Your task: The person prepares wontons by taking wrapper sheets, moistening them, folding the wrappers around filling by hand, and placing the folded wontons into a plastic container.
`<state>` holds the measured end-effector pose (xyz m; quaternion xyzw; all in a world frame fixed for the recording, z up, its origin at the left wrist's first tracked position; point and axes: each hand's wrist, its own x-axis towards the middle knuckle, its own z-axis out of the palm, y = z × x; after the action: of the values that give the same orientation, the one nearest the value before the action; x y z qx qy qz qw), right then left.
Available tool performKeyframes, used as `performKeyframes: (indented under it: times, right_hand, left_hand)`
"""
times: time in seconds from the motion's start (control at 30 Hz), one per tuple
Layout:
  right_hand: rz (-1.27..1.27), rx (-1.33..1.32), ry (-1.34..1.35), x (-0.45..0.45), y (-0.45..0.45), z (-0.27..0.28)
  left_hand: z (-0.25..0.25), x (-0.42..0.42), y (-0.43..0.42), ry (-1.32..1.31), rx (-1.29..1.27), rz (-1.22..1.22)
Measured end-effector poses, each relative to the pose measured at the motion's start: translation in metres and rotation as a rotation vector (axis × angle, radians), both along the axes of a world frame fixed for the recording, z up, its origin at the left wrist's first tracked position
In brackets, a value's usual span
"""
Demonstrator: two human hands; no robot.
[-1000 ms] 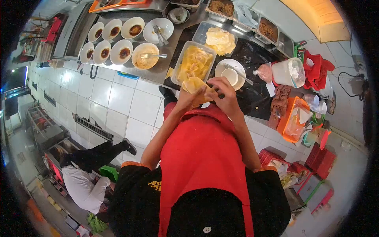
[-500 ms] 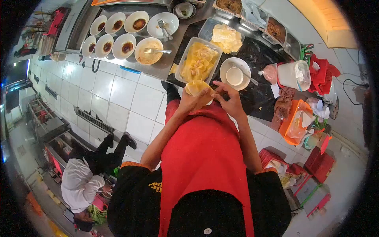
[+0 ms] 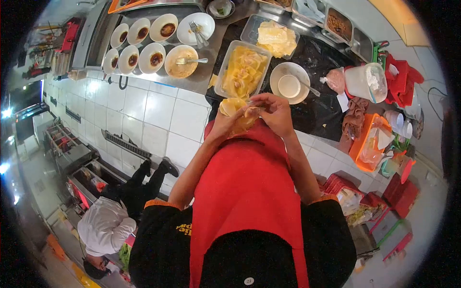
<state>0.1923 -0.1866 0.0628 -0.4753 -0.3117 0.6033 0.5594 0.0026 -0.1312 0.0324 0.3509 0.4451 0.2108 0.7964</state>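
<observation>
In front of my red apron, my left hand (image 3: 227, 124) is closed around several thin yellow dumpling wrappers (image 3: 231, 105), their edges fanning out past my fingers. My right hand (image 3: 275, 114) meets it, with thumb and fingers pinched together at the edge of a wrapper; any filling inside is hidden by the fingers. Just beyond sits a clear plastic tub (image 3: 218, 88) holding folded yellow dumplings (image 3: 244, 72). To its right stands a white bowl (image 3: 301, 72) with a small white cup (image 3: 289, 86) and a spoon (image 3: 311, 88) in it.
Flat yellow wrapper sheets (image 3: 277, 38) lie on a second tub. Bowls with dark sauce (image 3: 156, 58) and a bowl with a fork (image 3: 180, 69) fill the steel counter at left. An orange basket (image 3: 357, 151) is at right. A person in white (image 3: 106, 223) works at lower left.
Both hands stay together, with my right fingers now over the wrappers nearer the left fingertips. The view has shifted slightly, and the person at lower left has moved a little.
</observation>
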Motion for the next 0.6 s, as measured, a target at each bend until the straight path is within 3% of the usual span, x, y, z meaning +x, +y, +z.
performKeyframes:
  times: [0.07, 0.23, 0.3, 0.4, 0.47, 0.53, 0.6]
  right_hand:
    - [-0.007, -0.005, -0.125, 0.0, 0.001, 0.003]
    - [0.043, -0.018, -0.495, 0.006, 0.016, 0.017]
    - [0.243, 0.07, -0.679, 0.014, 0.029, 0.015]
    - [0.178, -0.002, -0.494, 0.028, 0.053, -0.007]
    - [0.123, 0.023, -0.507, 0.048, 0.075, -0.03]
    - [0.158, -0.03, -1.015, 0.072, 0.099, -0.047]
    - [0.146, 0.048, -1.031, 0.08, 0.119, -0.057]
  left_hand:
    - [0.007, 0.001, 0.002, 0.088, 0.153, -0.047]
    - [-0.006, -0.003, 0.014, 0.096, 0.253, -0.095]
    - [-0.012, -0.002, 0.017, 0.149, 0.285, -0.092]
    - [-0.02, 0.001, 0.029, 0.04, 0.32, 0.02]
    - [-0.028, -0.005, 0.042, -0.046, 0.01, 0.267]
    - [-0.046, -0.03, 0.052, -0.139, 0.013, 0.24]
    - [-0.053, -0.048, 0.058, -0.445, -0.302, 0.464]
